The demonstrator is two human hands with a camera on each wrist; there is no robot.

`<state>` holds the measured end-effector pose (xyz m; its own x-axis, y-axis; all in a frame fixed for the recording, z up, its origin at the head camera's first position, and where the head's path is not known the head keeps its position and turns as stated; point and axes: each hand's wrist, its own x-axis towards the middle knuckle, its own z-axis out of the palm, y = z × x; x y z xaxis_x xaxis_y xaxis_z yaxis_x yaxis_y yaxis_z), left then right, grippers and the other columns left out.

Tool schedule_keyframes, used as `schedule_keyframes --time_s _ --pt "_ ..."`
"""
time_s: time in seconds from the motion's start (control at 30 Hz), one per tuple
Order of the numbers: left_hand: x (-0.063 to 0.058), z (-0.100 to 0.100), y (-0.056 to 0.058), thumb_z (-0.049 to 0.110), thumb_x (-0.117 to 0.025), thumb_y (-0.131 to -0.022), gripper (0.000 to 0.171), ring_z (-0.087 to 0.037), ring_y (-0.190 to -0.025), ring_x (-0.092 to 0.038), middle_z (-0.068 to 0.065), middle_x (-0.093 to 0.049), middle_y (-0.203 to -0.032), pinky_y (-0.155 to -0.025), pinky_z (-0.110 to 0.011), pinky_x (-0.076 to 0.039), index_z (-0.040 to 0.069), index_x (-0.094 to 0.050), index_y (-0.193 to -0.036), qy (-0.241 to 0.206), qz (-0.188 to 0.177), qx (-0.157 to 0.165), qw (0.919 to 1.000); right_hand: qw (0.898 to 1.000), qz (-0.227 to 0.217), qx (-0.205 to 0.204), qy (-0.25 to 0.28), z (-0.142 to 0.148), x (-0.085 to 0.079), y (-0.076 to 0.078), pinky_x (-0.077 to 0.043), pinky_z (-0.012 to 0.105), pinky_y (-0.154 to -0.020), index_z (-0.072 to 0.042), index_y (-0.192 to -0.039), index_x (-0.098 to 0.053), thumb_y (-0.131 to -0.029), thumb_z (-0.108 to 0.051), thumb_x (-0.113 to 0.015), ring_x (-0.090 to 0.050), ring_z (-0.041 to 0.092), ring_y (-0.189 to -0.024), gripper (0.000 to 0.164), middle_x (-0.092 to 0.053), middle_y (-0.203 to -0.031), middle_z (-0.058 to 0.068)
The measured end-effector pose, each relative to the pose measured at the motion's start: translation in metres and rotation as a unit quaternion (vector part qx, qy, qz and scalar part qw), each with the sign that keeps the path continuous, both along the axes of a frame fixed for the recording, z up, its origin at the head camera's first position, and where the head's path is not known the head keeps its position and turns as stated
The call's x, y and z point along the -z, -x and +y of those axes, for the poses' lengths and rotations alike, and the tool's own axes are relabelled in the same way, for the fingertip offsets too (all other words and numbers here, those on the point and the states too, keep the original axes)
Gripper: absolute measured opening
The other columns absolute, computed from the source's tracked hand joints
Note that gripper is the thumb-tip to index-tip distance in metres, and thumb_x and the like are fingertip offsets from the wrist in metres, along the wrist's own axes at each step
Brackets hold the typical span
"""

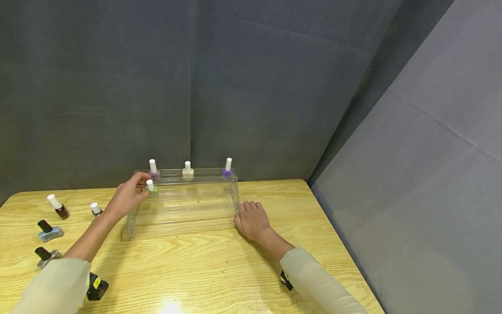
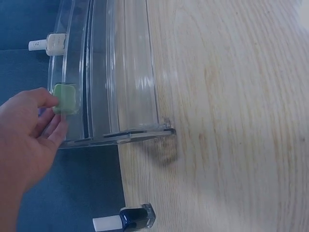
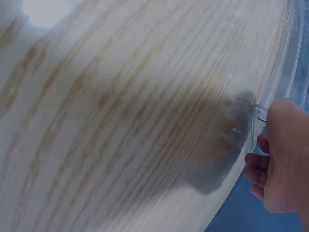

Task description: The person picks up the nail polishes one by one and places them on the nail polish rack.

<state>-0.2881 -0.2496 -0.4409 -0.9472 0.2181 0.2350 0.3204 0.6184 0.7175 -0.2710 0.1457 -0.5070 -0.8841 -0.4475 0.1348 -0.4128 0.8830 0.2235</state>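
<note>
A clear tiered display rack [image 1: 184, 226] stands on the table near the back. With its fingertips, my left hand [image 1: 127, 196] pinches a green nail polish bottle [image 1: 154, 191] with a white cap, at the rack's left end just below the top tier. In the left wrist view the green bottle [image 2: 66, 99] overlaps the clear tiers, its cap hidden by the fingers. My right hand [image 1: 252, 221] grips the rack's front right corner; in the right wrist view its fingers [image 3: 257, 169] curl by the rack's side. Along the top tier stand mauve [image 1: 154, 173], cream [image 1: 188, 173] and purple [image 1: 227, 173] polish bottles.
Left of the rack are a dark red polish bottle [image 1: 62, 212], a dark blue one [image 2: 135, 218], a light blue one [image 1: 51, 234] lying tilted and a black-capped one [image 1: 47, 256] partly behind the sleeve. A dark cloth wall [image 1: 188, 87] rises behind the table, a grey one [image 1: 412, 174] at right.
</note>
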Motion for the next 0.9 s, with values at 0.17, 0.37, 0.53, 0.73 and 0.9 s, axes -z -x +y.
schedule_keyframes --time_s 0.17,0.37,0.53,0.73,0.9 --pt "-0.003 -0.005 -0.007 -0.002 -0.057 -0.096 0.049 -0.050 -0.125 -0.046 -0.032 -0.047 -0.135 -0.098 -0.061 -0.044 -0.006 -0.038 -0.141 -0.021 -0.008 0.004 0.9997 1.000 0.005 -0.005 0.005 0.000 0.003 0.002 -0.040 0.040 -0.081 -0.009 -0.101 -0.049 -0.107 -0.035 -0.035 -0.048 0.025 -0.088 0.030 -0.046 -0.091 0.005" --pt "-0.013 -0.011 -0.026 0.001 -0.057 -0.097 0.050 -0.050 -0.124 -0.044 -0.032 -0.046 -0.134 -0.100 -0.062 -0.041 -0.008 -0.037 -0.142 -0.037 0.012 -0.007 0.9992 1.000 0.008 -0.005 0.003 0.002 0.007 0.006 -0.039 0.040 -0.083 -0.010 -0.103 -0.050 -0.107 -0.036 -0.031 -0.048 0.025 -0.091 0.033 -0.047 -0.094 0.005" --pt "-0.023 -0.020 -0.047 0.004 -0.058 -0.099 0.048 -0.050 -0.123 -0.045 -0.032 -0.046 -0.133 -0.098 -0.062 -0.041 -0.008 -0.037 -0.141 -0.046 0.030 -0.029 0.9981 1.000 0.016 -0.012 0.017 0.001 0.006 0.006 -0.040 0.040 -0.081 -0.010 -0.100 -0.049 -0.107 -0.035 -0.035 -0.048 0.026 -0.088 0.030 -0.045 -0.090 0.005" --pt "-0.028 -0.035 -0.073 0.006 -0.058 -0.099 0.047 -0.050 -0.123 -0.045 -0.031 -0.047 -0.132 -0.101 -0.049 -0.044 -0.008 -0.038 -0.139 -0.026 0.045 -0.057 0.9970 0.999 0.024 -0.021 0.022 0.000 0.004 0.004 -0.040 0.040 -0.080 -0.009 -0.099 -0.049 -0.106 -0.033 -0.036 -0.047 0.026 -0.086 0.028 -0.042 -0.087 0.004" --pt "-0.028 -0.051 -0.092 0.004 -0.062 -0.097 0.049 -0.052 -0.120 -0.046 -0.033 -0.047 -0.132 -0.090 -0.001 -0.037 -0.010 -0.039 -0.138 -0.006 0.068 -0.059 0.9959 0.999 0.018 -0.018 0.019 0.001 0.004 0.006 -0.039 0.040 -0.080 -0.009 -0.098 -0.048 -0.106 -0.032 -0.035 -0.046 0.026 -0.085 0.028 -0.042 -0.087 0.005"
